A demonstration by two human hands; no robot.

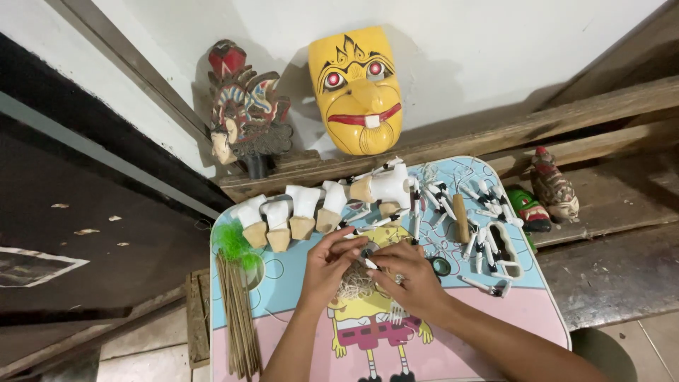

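Between both hands' fingertips: small white black-tipped piece (368, 262), pinched by left hand (329, 267) and right hand (410, 279) over pale string tangle (356, 285); close hold steadies fiddly piece. Beyond fingers: white wooden parts (297, 212), handy.

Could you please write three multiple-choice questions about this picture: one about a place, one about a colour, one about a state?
1. Where does the bundle of thin sticks lie?
A. at the table's left edge
B. on the wooden ledge
C. under the right hand

2. Which colour is the big mask at the wall?
A. green
B. yellow
C. blue

3. What are the left hand and right hand doing?
A. resting flat and apart
B. lifting the mask
C. pinching one small black-and-white piece together

Answers: 1 A, the sticks lie along the left rim of the table. 2 B, its face is yellow. 3 C, the fingers of both meet on the piece.
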